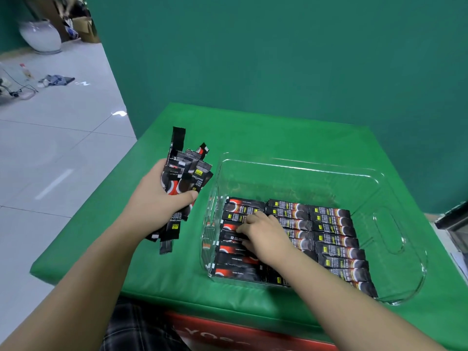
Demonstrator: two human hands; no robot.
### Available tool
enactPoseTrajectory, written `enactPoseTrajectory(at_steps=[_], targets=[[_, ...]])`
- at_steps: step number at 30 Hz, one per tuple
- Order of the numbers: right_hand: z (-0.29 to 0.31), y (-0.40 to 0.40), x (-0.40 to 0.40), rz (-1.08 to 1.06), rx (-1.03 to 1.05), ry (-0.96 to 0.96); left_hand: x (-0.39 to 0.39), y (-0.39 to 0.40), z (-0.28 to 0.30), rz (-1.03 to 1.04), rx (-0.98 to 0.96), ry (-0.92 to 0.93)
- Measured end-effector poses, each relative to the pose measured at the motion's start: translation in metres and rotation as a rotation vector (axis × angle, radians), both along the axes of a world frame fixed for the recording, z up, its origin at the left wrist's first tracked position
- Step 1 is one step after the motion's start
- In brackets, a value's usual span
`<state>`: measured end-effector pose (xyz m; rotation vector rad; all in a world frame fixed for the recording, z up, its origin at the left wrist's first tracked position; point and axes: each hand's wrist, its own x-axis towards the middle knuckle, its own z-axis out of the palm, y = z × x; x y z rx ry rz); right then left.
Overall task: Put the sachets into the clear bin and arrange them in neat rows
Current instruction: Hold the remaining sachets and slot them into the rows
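**Sachets being laid in rows in the clear bin**

Head view: A clear bin (395, 249) is seen standing on a green padded surface (278, 127), with a cut-out handle in its right-hand wall. Its floor is covered in part by black and red sachets in rows (334, 239), laid flat and side by side across three columns; the right and middle columns look tidy, while the left column is less even, and one sachet there lies with its plain side up.

A bundle of sachets (183, 178) is gripped by the left hand (157, 196), held above the green surface just to the left of the bin. The fingers and thumb are curled round the middle of the bundle, and the sachets are fanned out loosely, some ends poking up and others hanging down below the hand.

The right hand (266, 234) is reached down inside the bin over the left and middle columns. Its fingers are bent and its fingertips are set on a sachet in the left column (231, 235); whether that sachet is pinched or only pressed cannot be told.

A red box (228, 333) is visible under the near edge of the green surface, and grey floor tiles (63, 148) are seen to the left.
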<state>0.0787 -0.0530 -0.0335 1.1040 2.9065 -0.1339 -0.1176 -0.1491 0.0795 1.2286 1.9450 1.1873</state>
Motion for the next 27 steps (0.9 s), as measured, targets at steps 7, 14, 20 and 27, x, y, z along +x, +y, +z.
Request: enactPoseTrajectory(at_steps=[7, 14, 20, 27], targets=[[0.034, -0.011, -0.006, -0.056, -0.083, 0.259, 0.010, 0.000, 0.009, -0.092, -0.033, -0.029], [0.093, -0.024, -0.026, -0.242, -0.486, 0.895, 0.015, 0.004, 0.002, -0.202, -0.081, 0.033], [0.095, -0.017, -0.022, -0.329, -0.587, 0.928, 0.012, 0.003, 0.001, -0.189, -0.089, 0.087], [0.083, -0.004, 0.019, -0.505, -0.602, 1.034, 0.008, 0.004, 0.000, -0.169, -0.092, 0.138]])
